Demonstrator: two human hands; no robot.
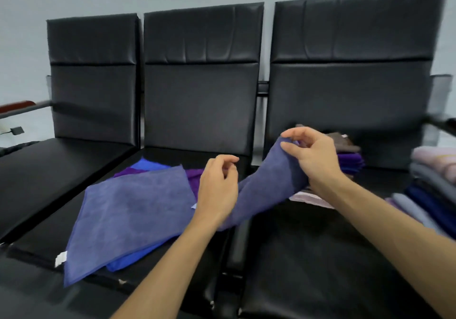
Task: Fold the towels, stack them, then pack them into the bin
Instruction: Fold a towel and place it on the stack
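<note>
The right hand (313, 155) pinches a corner of the blue-grey towel (138, 210) and lifts it. The rest lies on the middle chair seat (44, 242). The left hand (217, 187) hovers above, fingers loosely curled, holding nothing.

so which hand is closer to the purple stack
Right. The right hand is just left of the purple stack, pinching the lifted towel; the left hand is farther left, beyond that towel.
</note>
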